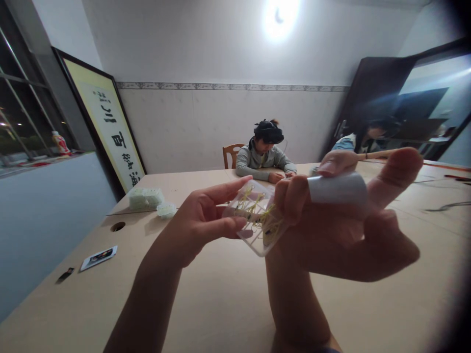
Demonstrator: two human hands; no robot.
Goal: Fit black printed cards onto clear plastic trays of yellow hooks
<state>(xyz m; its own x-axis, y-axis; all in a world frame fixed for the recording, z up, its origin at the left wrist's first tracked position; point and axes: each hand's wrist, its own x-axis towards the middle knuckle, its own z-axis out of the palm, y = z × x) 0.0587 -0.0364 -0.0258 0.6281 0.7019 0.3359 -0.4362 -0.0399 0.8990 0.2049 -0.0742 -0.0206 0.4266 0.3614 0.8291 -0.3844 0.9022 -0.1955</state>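
Observation:
My left hand (206,220) grips a small clear plastic box (253,247) by its left side, thumb in front and fingers behind. Inside the box lie several yellow-threaded fishing hooks (263,215), seen through the clear plastic. At the box's right side, fingers of my right hand (331,240) touch its edge. A shiny whitish cylinder that looks like a roll of tape (338,192) sits among that hand's curled fingers, while one finger sticks out to the right. The fingers hide part of the roll, and blur hides its details.
Stacked clear boxes (145,199) and a smaller box (166,211) stand on the table's left, near a round hole (118,226). A picture card (98,258) lies closer. Across the table sits a person (263,157); another person (368,137) is at the right. Cables (449,206) lie there.

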